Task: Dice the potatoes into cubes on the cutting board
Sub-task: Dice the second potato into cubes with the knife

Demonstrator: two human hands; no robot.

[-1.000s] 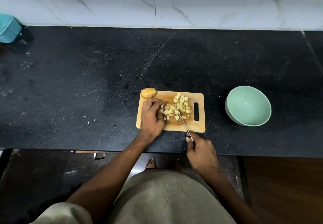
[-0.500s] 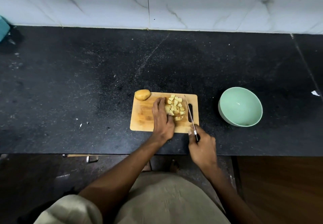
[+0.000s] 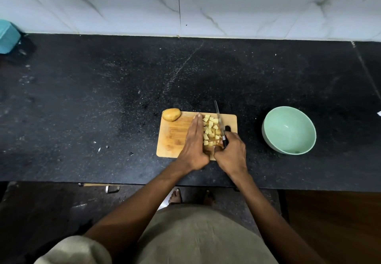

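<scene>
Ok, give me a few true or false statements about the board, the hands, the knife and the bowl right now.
1. The left hand lies flat-fingered beside the cubes. True.
2. The right hand holds the knife. True.
3. The bowl holds potato cubes. False: no cubes are in it; they lie on the board.
4. The whole potato sits at the board's far left corner. True.
5. The bowl stands left of the board. False: it stands to the right.

I see bare counter (image 3: 103, 98) from nine to twelve o'clock; green bowl (image 3: 288, 130) blocks three o'clock.
</scene>
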